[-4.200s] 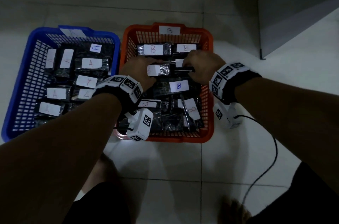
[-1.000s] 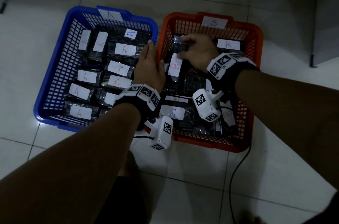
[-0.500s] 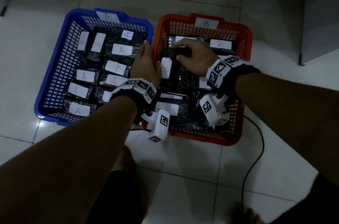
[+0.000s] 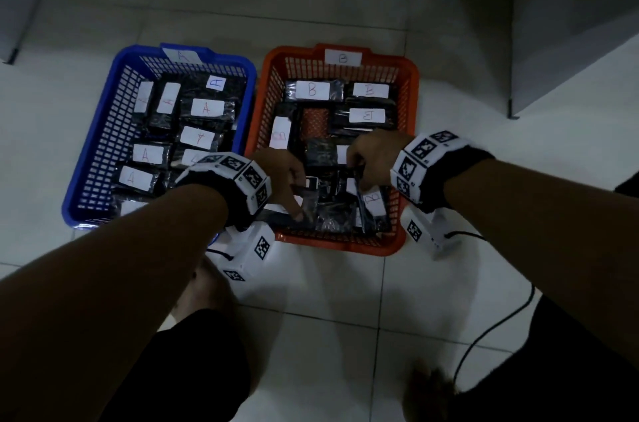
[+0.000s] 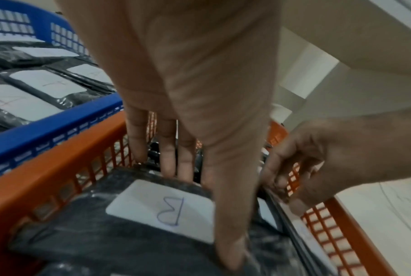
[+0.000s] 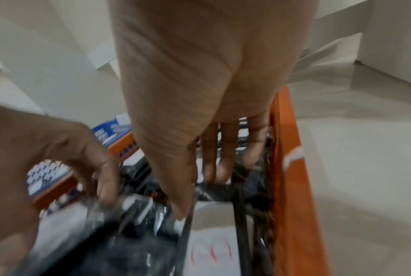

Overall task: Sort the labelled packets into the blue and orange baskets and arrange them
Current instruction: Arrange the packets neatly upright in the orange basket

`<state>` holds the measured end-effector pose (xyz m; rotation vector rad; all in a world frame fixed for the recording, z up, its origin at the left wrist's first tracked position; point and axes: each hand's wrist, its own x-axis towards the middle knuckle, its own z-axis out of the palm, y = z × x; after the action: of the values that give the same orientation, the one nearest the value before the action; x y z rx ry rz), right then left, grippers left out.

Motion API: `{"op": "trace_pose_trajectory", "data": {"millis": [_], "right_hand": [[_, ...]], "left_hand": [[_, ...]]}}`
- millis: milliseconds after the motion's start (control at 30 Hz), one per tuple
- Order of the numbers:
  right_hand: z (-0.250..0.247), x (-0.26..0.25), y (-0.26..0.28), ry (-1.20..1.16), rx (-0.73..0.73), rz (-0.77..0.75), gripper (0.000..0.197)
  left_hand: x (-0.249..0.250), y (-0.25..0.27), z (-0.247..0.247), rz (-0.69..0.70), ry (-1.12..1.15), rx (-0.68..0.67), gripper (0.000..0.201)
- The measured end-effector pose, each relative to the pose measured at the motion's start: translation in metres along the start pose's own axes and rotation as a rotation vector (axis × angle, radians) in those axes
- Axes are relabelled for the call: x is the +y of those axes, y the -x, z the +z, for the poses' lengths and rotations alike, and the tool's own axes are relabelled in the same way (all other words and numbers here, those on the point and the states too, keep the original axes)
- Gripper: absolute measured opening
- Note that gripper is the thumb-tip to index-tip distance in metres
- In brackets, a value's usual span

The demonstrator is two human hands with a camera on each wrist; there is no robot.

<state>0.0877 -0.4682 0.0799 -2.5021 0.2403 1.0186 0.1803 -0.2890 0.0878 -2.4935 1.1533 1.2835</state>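
The blue basket point(image 4: 93, 145) on the left holds several black packets with white "A" labels. Beside it the orange basket point(image 4: 345, 245) holds several "B" packets. My left hand point(image 4: 288, 176) is in the near left part of the orange basket. There it grips a flat B packet point(image 5: 128, 233) between the fingers at its far edge and the thumb at its near edge. My right hand point(image 4: 370, 158) reaches into the near right part and pinches the top of a packet standing on edge point(image 6: 211, 242), which has a red "B" label.
A bare patch of orange basket floor point(image 4: 314, 124) shows between the far packets. A grey cabinet point(image 4: 570, 24) stands at the back right. A black cable point(image 4: 491, 328) runs over the white tiles near my right leg. My feet are just in front of the baskets.
Both hands have come back from the far part of the orange basket to its near part. The left hand left the rim and now grips a B packet; the right hand let go of the far packet.
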Motion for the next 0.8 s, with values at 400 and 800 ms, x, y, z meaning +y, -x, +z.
{"op": "trace_pose_trajectory", "data": {"millis": [400,800], "right_hand": [[-0.004,0.018,0.004,-0.436,0.271,-0.011,0.018],[-0.023,0.041,-0.012,-0.355,0.585,0.115,0.034]], "left_hand": [[-0.008,-0.017,-0.027,-0.073,0.58,0.154,0.025],[0.03,-0.065,-0.028,0.015,0.897,0.39,0.037]]}}
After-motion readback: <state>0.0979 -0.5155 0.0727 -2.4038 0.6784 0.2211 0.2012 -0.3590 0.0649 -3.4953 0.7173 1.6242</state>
